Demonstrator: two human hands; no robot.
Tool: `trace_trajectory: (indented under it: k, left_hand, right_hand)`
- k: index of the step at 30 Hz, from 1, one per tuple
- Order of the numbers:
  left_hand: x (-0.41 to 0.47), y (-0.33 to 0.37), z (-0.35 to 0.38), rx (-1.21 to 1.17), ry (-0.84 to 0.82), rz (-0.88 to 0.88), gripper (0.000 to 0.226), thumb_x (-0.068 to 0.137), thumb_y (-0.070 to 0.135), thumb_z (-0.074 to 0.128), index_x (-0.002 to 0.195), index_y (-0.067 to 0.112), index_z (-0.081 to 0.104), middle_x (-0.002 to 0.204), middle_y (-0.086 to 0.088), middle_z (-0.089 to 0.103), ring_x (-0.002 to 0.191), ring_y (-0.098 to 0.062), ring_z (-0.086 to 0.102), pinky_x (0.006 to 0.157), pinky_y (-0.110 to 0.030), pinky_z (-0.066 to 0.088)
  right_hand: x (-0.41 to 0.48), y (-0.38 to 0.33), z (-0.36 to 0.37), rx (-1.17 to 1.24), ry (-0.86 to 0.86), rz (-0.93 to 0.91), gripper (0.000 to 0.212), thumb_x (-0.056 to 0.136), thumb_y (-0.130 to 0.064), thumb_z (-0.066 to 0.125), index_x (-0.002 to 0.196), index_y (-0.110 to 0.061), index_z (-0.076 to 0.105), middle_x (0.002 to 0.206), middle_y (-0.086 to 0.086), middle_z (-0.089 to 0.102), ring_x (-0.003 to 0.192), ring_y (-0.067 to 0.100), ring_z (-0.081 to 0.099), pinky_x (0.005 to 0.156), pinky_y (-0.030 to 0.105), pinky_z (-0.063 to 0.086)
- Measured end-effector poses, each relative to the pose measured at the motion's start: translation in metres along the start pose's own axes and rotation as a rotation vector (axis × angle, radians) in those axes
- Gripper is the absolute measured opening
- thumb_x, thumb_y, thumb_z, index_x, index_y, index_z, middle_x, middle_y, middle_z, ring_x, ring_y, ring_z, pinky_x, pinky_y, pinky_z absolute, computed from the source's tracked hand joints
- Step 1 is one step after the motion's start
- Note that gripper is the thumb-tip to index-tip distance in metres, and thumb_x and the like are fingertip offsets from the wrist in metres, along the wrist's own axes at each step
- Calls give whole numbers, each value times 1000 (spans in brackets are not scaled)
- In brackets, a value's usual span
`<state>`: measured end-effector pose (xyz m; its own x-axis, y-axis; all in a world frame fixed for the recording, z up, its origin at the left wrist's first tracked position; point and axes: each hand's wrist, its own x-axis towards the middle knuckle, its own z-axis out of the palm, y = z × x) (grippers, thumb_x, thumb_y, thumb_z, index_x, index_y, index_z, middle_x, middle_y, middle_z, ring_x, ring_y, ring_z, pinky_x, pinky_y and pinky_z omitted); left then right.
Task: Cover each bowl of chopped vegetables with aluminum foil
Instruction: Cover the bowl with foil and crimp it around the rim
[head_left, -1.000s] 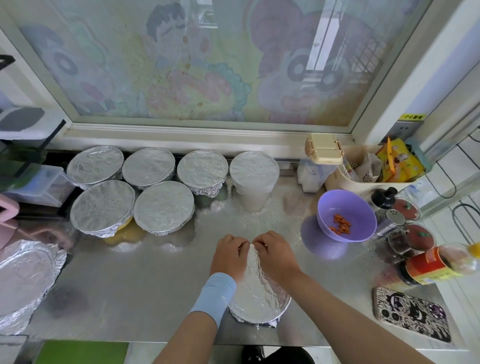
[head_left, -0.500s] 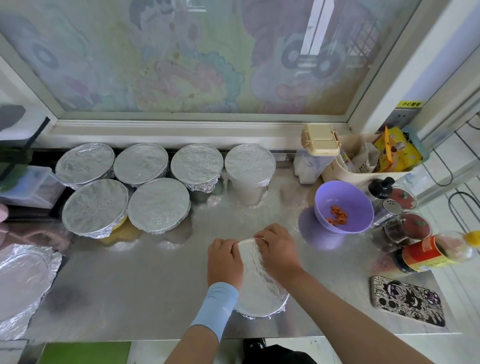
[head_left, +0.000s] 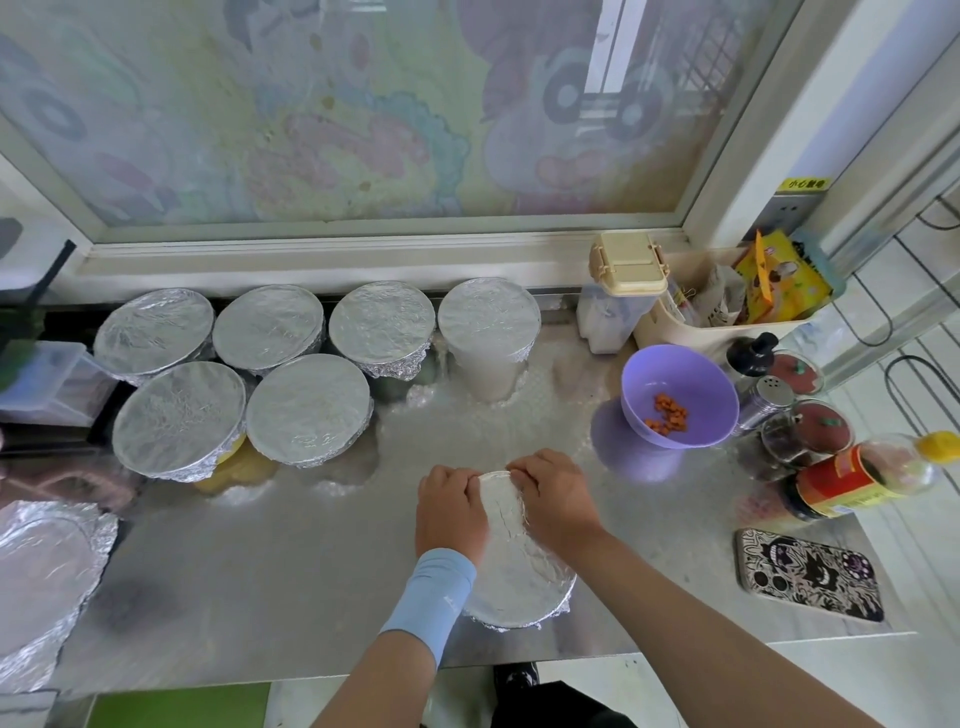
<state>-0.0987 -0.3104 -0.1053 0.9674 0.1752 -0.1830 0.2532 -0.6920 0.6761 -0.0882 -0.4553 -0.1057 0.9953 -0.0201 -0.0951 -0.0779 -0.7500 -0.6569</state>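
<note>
Near centre of the stainless steel counter (head_left: 291, 561): round bowl wrapped in crinkled aluminium foil (head_left: 519, 577), close to the near edge. Left hand (head_left: 451, 512), pale blue wrist sleeve (head_left: 434, 597) behind it, lies on the bowl's left side; right hand (head_left: 553, 499) on its right side. Both hands' fingers are curled down over the foil at the far rim, fingertips nearly meeting.

Far left: five round foil-covered bowls (head_left: 309, 410) in two rows, tall white foil-topped cup (head_left: 488, 322) just right of them. Right: uncovered purple plastic bowl (head_left: 701, 374) holding orange chopped pieces (head_left: 667, 415).
</note>
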Motion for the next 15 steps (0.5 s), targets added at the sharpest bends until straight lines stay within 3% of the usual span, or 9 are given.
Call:
trace_trajectory:
  k: [3,7,11,13,15]
  left_hand:
    - [-1,-8,-8,-61,37,-114,30,98,16,39,105,19,69,107,1,54,108,-20,50,86,-27,40]
    - [-2,-13,-22,-6,16,-74,35,92,7,43,116,20,66,117,-1,55,115,-22,49,94,-28,39]
    - [13,3,-26,29,-206,219,57,86,-1,43,135,26,54,136,8,51,128,-12,40,106,-20,29]
    - [22,11,-24,55,-364,249,49,94,12,42,138,30,51,138,11,52,128,-10,45,107,-22,32]
    - [25,13,-21,82,-387,250,38,98,25,43,133,32,56,133,13,57,121,-9,52,101,-22,37]
  right_hand:
    - [-15,3,-4,-51,-40,116,32,99,-25,47,128,-24,61,125,-3,56,116,21,49,104,36,37]
    - [-28,-1,-4,150,-62,264,42,101,-18,44,142,-19,46,142,0,48,129,21,46,104,25,33]
    - [-22,-7,-3,264,-38,332,30,100,-22,45,125,-29,59,117,-8,65,106,14,58,81,18,40]
    - [-20,-8,-3,307,-39,350,23,100,-26,46,113,-35,63,100,-14,67,93,9,59,68,7,37]
    - [-19,-5,-3,359,-22,379,22,99,-28,47,107,-37,66,94,-17,67,90,6,59,65,2,36]
